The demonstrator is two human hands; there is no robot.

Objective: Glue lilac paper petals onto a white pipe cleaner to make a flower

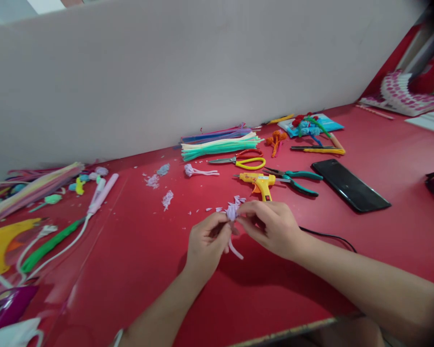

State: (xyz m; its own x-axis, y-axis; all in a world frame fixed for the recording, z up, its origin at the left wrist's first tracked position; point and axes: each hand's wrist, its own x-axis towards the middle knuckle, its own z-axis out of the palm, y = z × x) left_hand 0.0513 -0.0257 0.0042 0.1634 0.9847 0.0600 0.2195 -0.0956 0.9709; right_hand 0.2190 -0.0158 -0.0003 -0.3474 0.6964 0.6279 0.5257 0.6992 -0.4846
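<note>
both hands' fingers (227, 222) pinch lilac pipe cleaner (232, 212).

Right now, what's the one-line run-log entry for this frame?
hands: left hand and right hand pinch lilac pipe-cleaner piece | place: above red table | nearby: yellow glue gun, teal pliers

Red table (137, 270) with glue gun (260, 183), scissors (244, 160), pliers (292, 179), phone (350, 185), pipe-cleaner bundle (220, 144).
</note>
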